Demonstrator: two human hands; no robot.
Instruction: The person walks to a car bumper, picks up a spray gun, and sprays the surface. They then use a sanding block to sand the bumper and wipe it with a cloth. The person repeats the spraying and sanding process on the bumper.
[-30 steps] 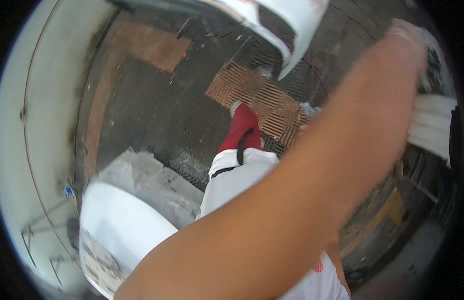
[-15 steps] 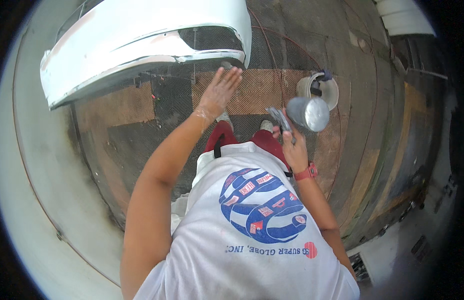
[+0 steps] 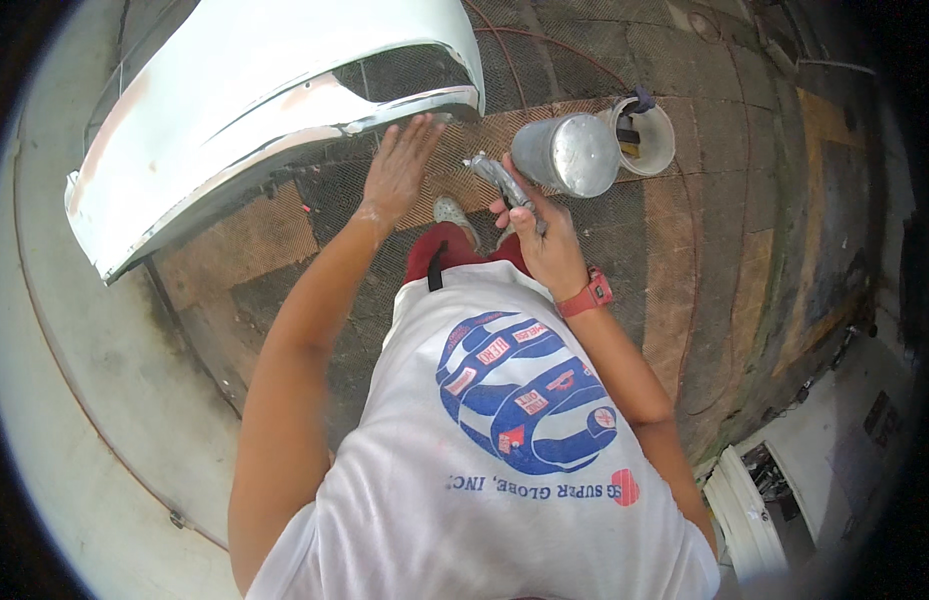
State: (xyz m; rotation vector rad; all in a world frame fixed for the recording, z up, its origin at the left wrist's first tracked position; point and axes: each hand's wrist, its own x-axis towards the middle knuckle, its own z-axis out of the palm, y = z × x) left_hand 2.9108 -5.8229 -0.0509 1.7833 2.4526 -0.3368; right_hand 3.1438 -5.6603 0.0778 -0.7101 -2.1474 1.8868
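A white car bumper [image 3: 224, 90] with pinkish-brown patches lies at the upper left, with an oblong opening near its right end. My left hand [image 3: 396, 175] is held flat beside the bumper's lower edge, fingers stretched out; I cannot tell whether it touches. In my right hand [image 3: 544, 235] is a silver spray gun [image 3: 504, 188], its nozzle end pointing up and left toward the bumper. A large grey cylindrical cup [image 3: 569, 155] appears with the gun, just beyond my fingers. How the cup joins the gun is partly hidden.
Behind the cup stands a whitish bucket [image 3: 656, 140] with dark and yellow items inside. A thin red hose [image 3: 554, 42] crosses the patterned brown floor covering [image 3: 239, 235]. A pale wall [image 3: 59, 380] curves along the left. White panels [image 3: 749, 515] stand at the lower right.
Both hands have shifted left, the right one also farther out with the spray gun and cup. The bumper appears lower and farther left as the view moved. The cup covers less of the bucket.
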